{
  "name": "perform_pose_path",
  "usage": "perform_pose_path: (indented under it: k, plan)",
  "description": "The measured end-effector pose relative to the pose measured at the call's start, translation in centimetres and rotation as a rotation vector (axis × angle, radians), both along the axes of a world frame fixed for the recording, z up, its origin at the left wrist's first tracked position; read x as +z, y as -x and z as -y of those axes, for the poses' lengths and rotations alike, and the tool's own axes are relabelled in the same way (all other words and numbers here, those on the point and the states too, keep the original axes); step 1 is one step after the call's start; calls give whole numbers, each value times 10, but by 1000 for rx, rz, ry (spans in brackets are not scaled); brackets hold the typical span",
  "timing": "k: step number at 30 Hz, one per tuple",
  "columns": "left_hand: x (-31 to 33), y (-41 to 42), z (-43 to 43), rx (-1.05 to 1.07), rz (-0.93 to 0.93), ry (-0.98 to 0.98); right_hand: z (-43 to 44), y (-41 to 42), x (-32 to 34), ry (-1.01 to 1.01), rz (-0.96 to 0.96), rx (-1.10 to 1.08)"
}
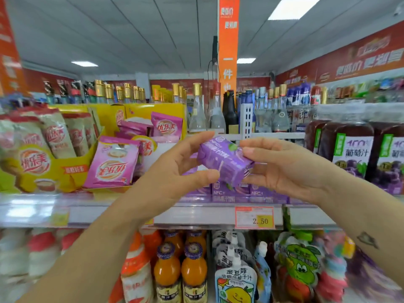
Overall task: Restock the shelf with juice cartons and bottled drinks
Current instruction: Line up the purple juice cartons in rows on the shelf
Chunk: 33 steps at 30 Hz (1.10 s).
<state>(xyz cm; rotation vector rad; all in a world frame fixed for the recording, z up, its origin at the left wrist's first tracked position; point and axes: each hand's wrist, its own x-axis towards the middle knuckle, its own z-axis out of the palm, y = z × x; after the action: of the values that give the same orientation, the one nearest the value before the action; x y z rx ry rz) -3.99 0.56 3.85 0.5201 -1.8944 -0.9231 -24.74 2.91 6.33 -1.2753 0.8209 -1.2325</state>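
Carton [223,159] of purple juice, small, tilted, left hand [175,169] and right hand [284,167] pinching its ends, above shelf [196,213] of matching purple cartons [247,191].

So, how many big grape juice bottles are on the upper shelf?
3, in a row at its right end: left bottle, middle bottle, right bottle at the picture's edge. Others may hide behind.

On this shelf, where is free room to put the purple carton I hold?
A pale gap shows between the pink sachets and the purple cartons on the shelf, partly hidden by the left hand and the held carton. Grape juice bottles crowd the right; the orange bottles below stand packed.
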Motion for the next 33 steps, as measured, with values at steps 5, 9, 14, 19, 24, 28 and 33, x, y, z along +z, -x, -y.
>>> perform_pose_path:
  k: [5,9,14,19,24,28,33]
  plan:
    - [15,3,31,102,-51,-43,24,-5,20,196,-329,-105]
    - [35,0,62,166,-26,65,49,-11,46,379,-681,-204]
    - [55,-4,103,406,211,363,94,-18,76,529,-901,-266]
    - [63,-23,138,727,519,566,164,-22,77,604,-1163,-371]
    - [63,-30,158,897,785,640,226,-31,64,537,-1315,-357]
    - [52,-32,163,893,732,680,255,-39,55,495,-1400,-303]
    - [43,-35,165,896,670,724,273,-41,46,392,-1485,-177]
